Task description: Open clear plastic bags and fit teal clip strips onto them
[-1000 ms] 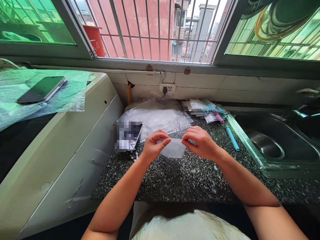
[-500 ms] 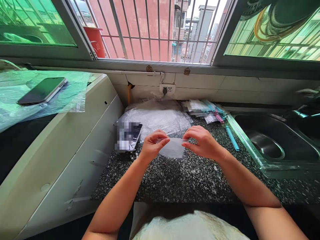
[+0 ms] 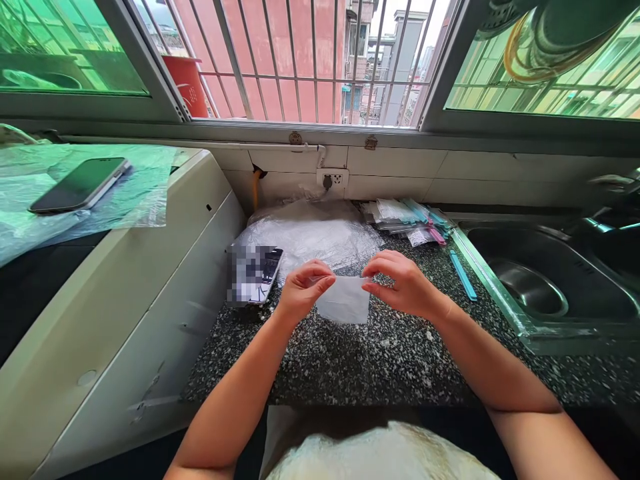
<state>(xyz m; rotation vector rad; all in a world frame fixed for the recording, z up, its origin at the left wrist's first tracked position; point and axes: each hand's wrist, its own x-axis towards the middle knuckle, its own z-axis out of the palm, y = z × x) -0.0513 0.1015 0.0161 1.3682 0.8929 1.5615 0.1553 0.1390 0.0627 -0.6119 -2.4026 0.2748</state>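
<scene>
A small translucent plastic bag [image 3: 344, 303] hangs between my two hands, just above the speckled dark countertop [image 3: 340, 367]. My left hand [image 3: 305, 287] pinches its upper left corner between thumb and fingers. At the upper right corner, my right hand [image 3: 397, 283] has its thumb and index finger around the edge, with a narrow gap showing between the tips. Behind the hands lies a large clear plastic bag [image 3: 320, 233], crumpled flat. A phone [image 3: 270, 270], partly blurred out, rests left of my left hand.
Several small plastic bags [image 3: 395, 213] with blue and pink strips are piled at the back right. A loose blue strip [image 3: 463, 275] lies beside the sink [image 3: 525, 320]. To the left, another phone [image 3: 80, 183] sits on green plastic film [image 3: 145, 193] over a pale appliance [image 3: 195, 193].
The small bag now hangs flatter and lower, with more of its face visible. Both hands have stayed nearly in place; the view has shifted slightly.
</scene>
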